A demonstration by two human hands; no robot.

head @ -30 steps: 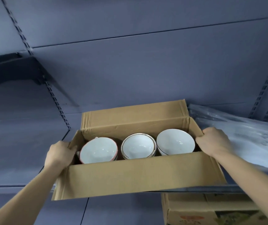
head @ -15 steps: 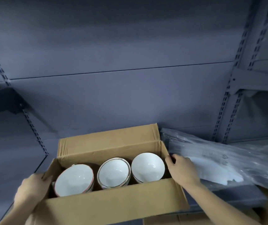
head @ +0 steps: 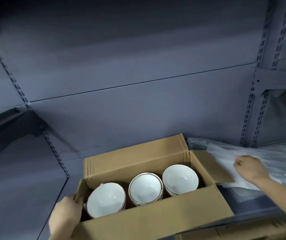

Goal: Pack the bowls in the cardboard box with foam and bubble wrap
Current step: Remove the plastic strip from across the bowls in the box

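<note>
The left hand (head: 64,217) gripped the cardboard box (head: 149,220) at its left end, steadying it; the right hand (head: 249,168) closed on the bubble wrap (head: 280,160) for padding the bowls (head: 144,190).

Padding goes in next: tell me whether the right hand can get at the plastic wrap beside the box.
Probably yes. The right hand already lies on the plastic wrap, right of the cardboard box, with nothing between them; whether it grips is unclear.

I see grey metal shelving: a back panel (head: 138,58) crossed by one horizontal seam, slotted uprights (head: 253,101) to the right and another (head: 26,94) on the left, and a dark shelf bracket (head: 17,125) jutting out at left.
</note>
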